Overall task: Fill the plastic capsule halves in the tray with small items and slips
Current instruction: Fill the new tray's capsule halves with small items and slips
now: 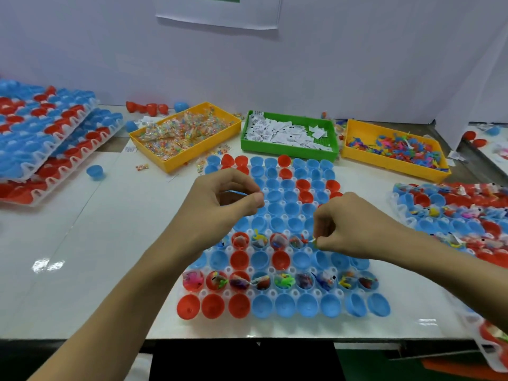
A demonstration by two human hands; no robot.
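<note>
A clear tray [270, 293] of red and blue capsule halves lies in front of me. One row near the front and part of a middle row hold small toys and slips; the other halves are bare. My right hand [354, 224] pinches a small green-yellow item [314, 239] just above a middle-row capsule at the tray's right side. My left hand [220, 199] hovers over the tray's upper left with thumb and forefinger pressed together; whatever it pinches is too small to make out.
Behind the tray stand a yellow bin of wrapped candy [184, 133], a green bin of paper slips [288, 134] and a yellow bin of plastic toys [395, 148]. Stacked capsule trays [41, 144] sit at left, a filled tray [453, 215] at right. Loose halves [94, 171] lie about.
</note>
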